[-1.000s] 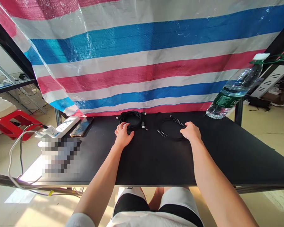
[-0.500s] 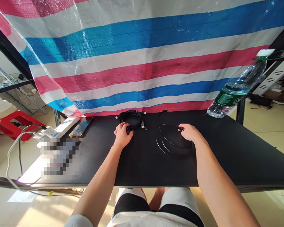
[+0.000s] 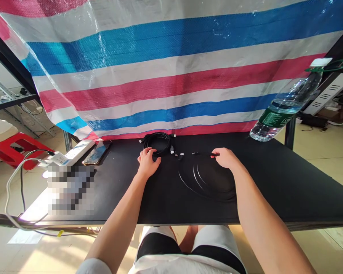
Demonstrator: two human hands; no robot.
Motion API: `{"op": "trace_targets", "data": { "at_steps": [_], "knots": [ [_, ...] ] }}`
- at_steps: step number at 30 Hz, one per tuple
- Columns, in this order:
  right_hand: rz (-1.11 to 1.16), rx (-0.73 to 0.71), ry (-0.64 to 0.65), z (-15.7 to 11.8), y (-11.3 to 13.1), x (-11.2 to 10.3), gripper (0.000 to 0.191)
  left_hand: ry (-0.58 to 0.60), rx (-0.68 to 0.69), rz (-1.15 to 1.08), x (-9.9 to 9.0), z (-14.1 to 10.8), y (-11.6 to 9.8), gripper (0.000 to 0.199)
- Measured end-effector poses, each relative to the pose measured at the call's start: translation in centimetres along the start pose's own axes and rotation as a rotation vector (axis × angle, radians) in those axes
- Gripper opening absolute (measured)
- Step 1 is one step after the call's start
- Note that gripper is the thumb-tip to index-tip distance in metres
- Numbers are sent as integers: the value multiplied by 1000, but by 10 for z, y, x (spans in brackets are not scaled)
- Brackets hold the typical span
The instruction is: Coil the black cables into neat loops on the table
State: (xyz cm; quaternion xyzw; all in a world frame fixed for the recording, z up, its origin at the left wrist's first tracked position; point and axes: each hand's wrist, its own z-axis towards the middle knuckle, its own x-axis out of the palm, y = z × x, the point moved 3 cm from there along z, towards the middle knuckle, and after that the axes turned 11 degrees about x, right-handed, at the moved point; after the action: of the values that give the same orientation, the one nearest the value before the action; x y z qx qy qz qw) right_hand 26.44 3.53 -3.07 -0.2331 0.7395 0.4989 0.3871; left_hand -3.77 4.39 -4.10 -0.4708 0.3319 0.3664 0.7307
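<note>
My right hand is closed on a loose black cable, pinching it between thumb and fingers over the worktop, right of centre. A short length of it points left out of my grip, with a small silvery tip at its end. The rest bows towards me in wide, slack loops that run in beside my right wrist, and the cable's other plug sits further left, near the coil.

My left hand is at that coil of black cable, which lies close to the worktop's back edge. My fingers are bent over its near left rim and my thumb is held apart from them; whether I'm actually gripping it I can't tell. Light-coloured plugs stick out on both sides of the coil, most of them on the right.

Over to my left, a smartphone lies face up just beside a white power strip, which has a white charger plugged in near its closer end. At the back right is a clear plastic bottle, partly filled, with a green label and a white cap. Behind everything hangs a striped plastic sheet in blue, white and red.
</note>
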Motion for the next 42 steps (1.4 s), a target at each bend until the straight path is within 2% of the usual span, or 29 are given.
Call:
{"op": "trace_targets", "data": {
  "at_steps": [4, 8, 12, 16, 19, 21, 24, 28, 31, 33, 35, 39, 42],
  "knots": [
    [169, 75, -42, 4, -6, -2, 19, -20, 56, -3, -1, -3, -8, 27],
    [308, 163, -100, 7, -11, -3, 23, 66, 222, 15, 7, -11, -35, 18],
    [257, 214, -134, 4, -10, -6, 22, 148, 338, 123, 18, -19, -62, 27],
    [159, 195, -165, -2, -4, -10, 23, 312, 399, 111, 26, -20, -70, 20],
    [89, 216, -167, -2, -5, -10, 28, 354, 373, 59, 25, -18, -68, 10],
    [62, 227, -177, 1, -8, -10, 28, 364, 315, 66, 24, -17, -67, 11],
    [55, 237, -199, 8, -15, -10, 23, 378, 286, 123, 23, -18, -69, 20],
    [78, 284, -204, 11, -20, -11, 15, 405, 285, 165, 23, -18, -73, 17],
    [145, 306, -226, 8, -18, -13, 4, 405, 220, 142, 22, -17, -69, 15],
    [192, 308, -232, 6, -16, -13, 5, 365, 183, 84, 22, -16, -63, 17],
    [211, 303, -224, 5, -15, -12, 4, 255, 194, -35, 21, -15, -57, 23],
    [189, 268, -205, 6, -15, -11, 5, -107, 253, -315, 13, -13, -45, 29],
    [167, 237, -170, 7, -14, -9, 9, -352, 183, -485, 4, -9, -31, 31]
  ]
}}
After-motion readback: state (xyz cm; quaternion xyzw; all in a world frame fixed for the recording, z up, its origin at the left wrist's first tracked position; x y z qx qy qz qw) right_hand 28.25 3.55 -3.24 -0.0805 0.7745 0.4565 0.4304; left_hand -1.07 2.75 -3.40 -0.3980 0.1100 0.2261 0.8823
